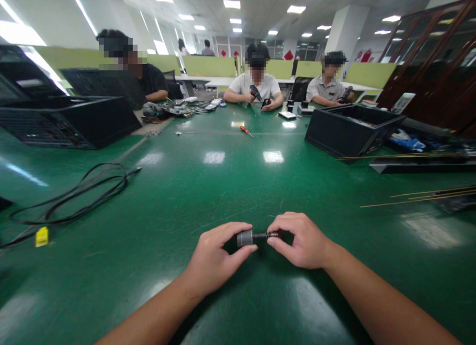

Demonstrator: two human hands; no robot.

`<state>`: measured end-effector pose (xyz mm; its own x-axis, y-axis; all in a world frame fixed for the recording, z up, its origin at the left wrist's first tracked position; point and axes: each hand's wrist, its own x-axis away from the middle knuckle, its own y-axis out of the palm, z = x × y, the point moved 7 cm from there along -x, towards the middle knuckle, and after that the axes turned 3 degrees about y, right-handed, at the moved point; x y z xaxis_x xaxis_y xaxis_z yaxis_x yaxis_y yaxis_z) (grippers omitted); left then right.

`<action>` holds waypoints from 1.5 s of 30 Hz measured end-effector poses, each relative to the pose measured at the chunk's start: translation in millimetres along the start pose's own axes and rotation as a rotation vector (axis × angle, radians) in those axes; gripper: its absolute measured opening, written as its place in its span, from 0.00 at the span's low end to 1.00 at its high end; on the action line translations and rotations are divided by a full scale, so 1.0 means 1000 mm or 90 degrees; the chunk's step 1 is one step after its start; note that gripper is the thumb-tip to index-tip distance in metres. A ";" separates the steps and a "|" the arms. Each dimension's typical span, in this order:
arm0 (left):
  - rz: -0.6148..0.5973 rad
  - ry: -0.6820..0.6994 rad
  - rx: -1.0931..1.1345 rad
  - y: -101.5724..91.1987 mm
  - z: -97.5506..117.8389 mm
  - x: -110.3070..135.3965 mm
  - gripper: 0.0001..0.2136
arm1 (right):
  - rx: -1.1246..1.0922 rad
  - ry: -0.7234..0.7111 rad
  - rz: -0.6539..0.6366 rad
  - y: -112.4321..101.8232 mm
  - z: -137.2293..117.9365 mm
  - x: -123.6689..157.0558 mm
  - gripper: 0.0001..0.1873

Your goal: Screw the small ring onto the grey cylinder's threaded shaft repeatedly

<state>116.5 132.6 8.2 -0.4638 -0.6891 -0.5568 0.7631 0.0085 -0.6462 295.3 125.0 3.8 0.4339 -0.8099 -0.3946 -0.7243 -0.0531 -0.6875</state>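
My left hand [215, 258] pinches a small grey cylinder [244, 238] between thumb and fingers, just above the green table [208, 186]. A thin dark rod [265, 235] sticks out of the cylinder to the right. My right hand [297, 241] is closed on the far end of that rod with thumb and fingertips. Both hands meet near the table's front edge, in the middle of the view.
A black cable [82, 191] with a yellow tag [41, 236] lies at the left. Black computer cases stand at the far left [67, 119] and right [349, 129]. An orange-handled screwdriver [245, 131] lies mid-table. Thin yellowish rods [420, 196] lie at the right. Three people sit across the table.
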 end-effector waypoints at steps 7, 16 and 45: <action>0.002 0.002 0.004 -0.001 0.000 0.000 0.16 | 0.001 0.001 0.000 -0.001 0.000 0.000 0.02; -0.001 -0.010 0.002 -0.001 0.001 -0.001 0.14 | 0.007 0.001 0.001 -0.002 0.000 0.000 0.01; 0.001 -0.013 0.004 -0.002 0.000 -0.003 0.14 | 0.007 -0.001 0.007 -0.005 0.003 -0.001 0.01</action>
<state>116.3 134.4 11.1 -0.4527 -0.7040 -0.5472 0.7669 0.0056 -0.6417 300.2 128.1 5.7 0.4270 -0.8094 -0.4031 -0.7227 -0.0376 -0.6901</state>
